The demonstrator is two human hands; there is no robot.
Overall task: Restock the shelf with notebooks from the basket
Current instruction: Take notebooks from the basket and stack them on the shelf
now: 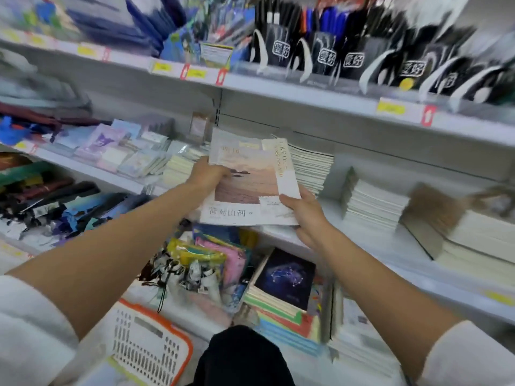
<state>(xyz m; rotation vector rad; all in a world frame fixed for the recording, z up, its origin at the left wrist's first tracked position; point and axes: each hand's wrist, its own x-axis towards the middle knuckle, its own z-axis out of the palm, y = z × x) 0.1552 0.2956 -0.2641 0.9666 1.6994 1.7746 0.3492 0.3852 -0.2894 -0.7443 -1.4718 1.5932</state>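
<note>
Left hand [207,174] and right hand [305,215] are gripping the notebook [248,174] by opposite edges; I am holding it face-up over the shelf [370,243], above the basket [156,341], for stacking.

black pen boxes [354,59] are standing in a row | yellow price tag [390,108] is sitting below them | coloured pouches [211,257] are lying heaped
</note>
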